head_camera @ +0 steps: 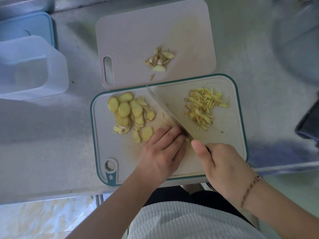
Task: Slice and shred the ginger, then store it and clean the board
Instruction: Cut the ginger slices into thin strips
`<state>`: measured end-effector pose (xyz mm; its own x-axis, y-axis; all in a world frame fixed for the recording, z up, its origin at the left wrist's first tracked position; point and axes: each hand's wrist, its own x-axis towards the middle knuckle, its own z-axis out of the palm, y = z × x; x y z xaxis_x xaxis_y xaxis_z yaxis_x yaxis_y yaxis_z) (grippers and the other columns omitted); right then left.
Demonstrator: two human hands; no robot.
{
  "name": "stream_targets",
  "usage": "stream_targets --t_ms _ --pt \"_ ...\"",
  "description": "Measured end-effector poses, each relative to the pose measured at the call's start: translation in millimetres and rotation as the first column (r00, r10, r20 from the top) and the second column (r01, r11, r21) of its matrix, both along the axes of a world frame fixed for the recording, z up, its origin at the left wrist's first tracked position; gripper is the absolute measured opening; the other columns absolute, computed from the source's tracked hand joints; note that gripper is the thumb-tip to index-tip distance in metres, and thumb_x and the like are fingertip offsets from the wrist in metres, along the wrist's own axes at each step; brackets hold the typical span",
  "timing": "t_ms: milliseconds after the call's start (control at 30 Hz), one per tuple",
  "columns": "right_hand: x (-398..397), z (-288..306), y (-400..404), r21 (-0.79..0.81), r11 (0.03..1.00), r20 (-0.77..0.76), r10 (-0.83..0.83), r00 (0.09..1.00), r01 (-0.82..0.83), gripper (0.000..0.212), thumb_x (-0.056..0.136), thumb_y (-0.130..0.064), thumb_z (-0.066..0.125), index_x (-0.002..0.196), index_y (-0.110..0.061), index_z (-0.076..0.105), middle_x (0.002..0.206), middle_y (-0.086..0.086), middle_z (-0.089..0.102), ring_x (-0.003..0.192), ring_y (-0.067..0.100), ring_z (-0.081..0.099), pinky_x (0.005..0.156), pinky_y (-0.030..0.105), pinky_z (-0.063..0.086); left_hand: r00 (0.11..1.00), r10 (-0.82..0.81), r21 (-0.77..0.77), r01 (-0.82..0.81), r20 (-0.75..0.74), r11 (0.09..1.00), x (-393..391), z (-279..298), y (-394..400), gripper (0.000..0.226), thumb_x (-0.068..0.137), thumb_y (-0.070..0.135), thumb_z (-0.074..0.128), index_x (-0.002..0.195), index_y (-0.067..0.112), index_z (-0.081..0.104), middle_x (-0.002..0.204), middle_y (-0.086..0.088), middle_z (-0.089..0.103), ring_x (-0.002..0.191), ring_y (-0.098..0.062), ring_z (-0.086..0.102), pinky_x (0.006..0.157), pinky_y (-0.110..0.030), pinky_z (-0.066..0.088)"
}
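Two hands: right hand grips knife, shredding ginger.

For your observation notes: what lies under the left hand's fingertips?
A small yellow ginger piece shows beside the knife, between the left hand and right hand. The rest is covered.
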<state>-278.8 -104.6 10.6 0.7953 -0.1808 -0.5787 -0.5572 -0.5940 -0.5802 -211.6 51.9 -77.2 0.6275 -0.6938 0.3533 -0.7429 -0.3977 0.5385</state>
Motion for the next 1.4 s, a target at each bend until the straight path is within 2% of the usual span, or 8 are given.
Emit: stream_targets --t_ms 200,367,500,600,767,933,1133,1400 --pt "-11.2 16.4 0.3 0.051 0.999 -0.031 0.010 0.999 -0.008 0.061 0.083 -0.063 0.016 0.051 -0.017 0.040 0.034 -0.004 0.045 0.042 0.001 0.051 0.048 0.010 0.037 1.000 0.017 -0.030 -0.018 -0.018 0.999 0.2 -0.5 0.1 0.013 0.087 0.002 0.075 0.099 -0.003 0.077 0.107 -0.013 0.073 0.098 -0.031 0.069 0.086 -0.041 0.055" --pt "-16.1 22.8 -1.9 0.079 0.997 -0.070 0.003 0.998 0.003 0.063 0.080 -0.063 0.011 0.050 -0.018 0.043 0.038 -0.020 0.050 0.046 -0.003 0.053 0.055 0.006 0.037 1.000 0.005 -0.035 -0.006 -0.003 0.999 -0.7 0.0 1.0 0.012 0.088 0.001 0.074 0.098 -0.003 0.077 0.107 -0.014 0.073 0.099 -0.031 0.069 0.087 -0.040 0.055" --pt "-5.2 8.3 -0.4 0.042 0.999 -0.070 0.008 0.998 -0.005 0.065 0.081 -0.065 0.010 0.052 -0.016 0.040 0.034 -0.002 0.044 0.041 0.004 0.051 0.048 0.015 0.038 1.000 -0.006 -0.020 0.006 -0.001 1.000 0.2 -1.3 1.5 0.011 0.089 0.003 0.073 0.098 -0.003 0.077 0.108 -0.013 0.073 0.100 -0.031 0.069 0.086 -0.041 0.055" --pt "4.5 -2.0 2.4 -0.036 0.998 -0.011 0.048 0.999 -0.048 0.069 0.081 -0.069 0.007 0.054 -0.016 0.043 0.042 -0.002 0.043 0.041 0.012 0.048 0.046 0.023 0.040 1.000 0.004 -0.034 -0.004 -0.008 0.999 0.7 1.8 1.1 0.010 0.090 0.004 0.073 0.098 -0.002 0.077 0.107 -0.014 0.073 0.101 -0.030 0.069 0.087 -0.040 0.055" --pt "-14.7 7.5 1.2 0.020 0.999 -0.017 0.039 0.999 -0.038 0.062 0.085 -0.064 0.017 0.051 -0.017 0.039 0.038 -0.005 0.035 0.046 0.009 0.048 0.048 0.018 0.038 1.000 0.026 -0.041 -0.027 -0.017 0.999 0.1 1.3 -0.1 0.010 0.088 0.002 0.075 0.096 -0.003 0.077 0.104 -0.014 0.073 0.099 -0.030 0.069 0.087 -0.039 0.055" --pt "-17.3 9.8 1.4 -0.047 0.996 -0.070 0.070 0.995 -0.073 0.066 0.081 -0.067 0.009 0.056 -0.017 0.042 0.045 -0.006 0.042 0.044 0.010 0.045 0.045 0.020 0.034 1.000 0.009 -0.049 -0.009 -0.008 0.999 0.5 1.3 1.2 0.011 0.089 0.002 0.073 0.098 -0.003 0.077 0.105 -0.014 0.073 0.102 -0.030 0.069 0.088 -0.039 0.055" --pt "5.4 -4.3 6.3 -0.074 0.994 -0.022 0.079 0.997 -0.081 0.071 0.082 -0.071 0.007 0.057 -0.017 0.046 0.046 -0.001 0.048 0.043 0.012 0.050 0.047 0.028 0.044 0.999 0.024 -0.072 -0.026 -0.025 0.997 1.0 1.2 0.6 0.009 0.089 0.004 0.074 0.095 -0.002 0.078 0.104 -0.014 0.073 0.101 -0.030 0.069 0.087 -0.039 0.056" --pt "-20.5 12.9 -0.9 0.021 0.999 -0.053 0.036 0.998 -0.035 0.065 0.084 -0.063 0.015 0.053 -0.013 0.042 0.041 0.000 0.042 0.050 0.006 0.050 0.048 0.017 0.038 0.999 0.028 -0.077 -0.030 -0.033 0.997 0.3 0.8 1.2 0.008 0.086 0.000 0.076 0.093 -0.003 0.077 0.101 -0.014 0.073 0.098 -0.030 0.069 0.088 -0.039 0.055"
